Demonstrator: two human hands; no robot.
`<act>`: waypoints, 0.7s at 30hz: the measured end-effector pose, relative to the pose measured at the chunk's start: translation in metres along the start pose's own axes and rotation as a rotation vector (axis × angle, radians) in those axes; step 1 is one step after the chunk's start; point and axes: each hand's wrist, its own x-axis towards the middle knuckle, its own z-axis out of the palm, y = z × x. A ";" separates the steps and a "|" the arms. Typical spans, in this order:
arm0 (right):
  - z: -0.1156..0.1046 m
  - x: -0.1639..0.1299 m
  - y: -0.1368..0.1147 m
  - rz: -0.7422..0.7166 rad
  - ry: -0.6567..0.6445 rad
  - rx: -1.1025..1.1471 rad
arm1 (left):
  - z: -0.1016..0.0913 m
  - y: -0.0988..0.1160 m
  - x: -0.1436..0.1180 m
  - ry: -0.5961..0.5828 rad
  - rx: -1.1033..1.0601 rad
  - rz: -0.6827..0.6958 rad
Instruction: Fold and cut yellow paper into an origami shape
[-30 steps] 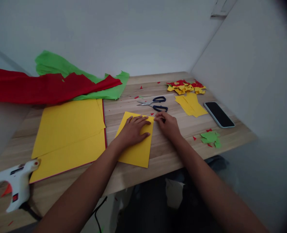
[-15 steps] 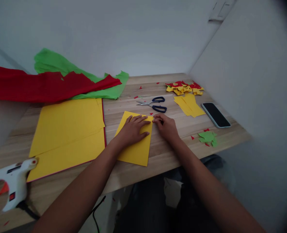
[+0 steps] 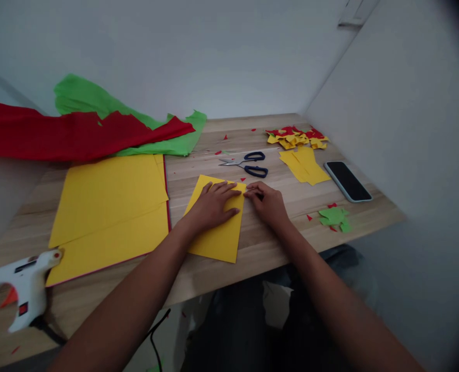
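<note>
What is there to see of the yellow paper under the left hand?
The yellow paper looks like plain, unmarked card, roughly rectangular, lying slightly turned on the table. The left hand spreads across it; the right hand's fingertips meet its far right corner, whether gripping is unclear.

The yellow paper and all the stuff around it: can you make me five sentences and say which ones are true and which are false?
1. The left hand rests on the small yellow sheet. True.
2. The right hand is holding the scissors. False: it is at the small yellow sheet's far right corner, and the scissors lie on the table.
3. The phone lies to the right of the scissors. True.
4. The glue gun has a black body. False: its body is white.
5. The red sheet covers part of the green sheet. True.
</note>
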 end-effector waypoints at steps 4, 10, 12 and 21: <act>-0.001 -0.001 -0.002 0.007 -0.021 0.003 | -0.001 0.001 0.000 -0.007 0.005 -0.013; -0.002 -0.003 -0.005 0.009 -0.044 -0.005 | -0.002 0.000 0.000 -0.001 0.003 -0.003; -0.003 -0.003 -0.006 0.014 -0.042 -0.014 | -0.003 0.000 0.000 -0.006 -0.004 -0.004; -0.005 -0.003 -0.010 0.026 -0.069 -0.016 | -0.002 0.002 0.001 -0.010 -0.005 -0.013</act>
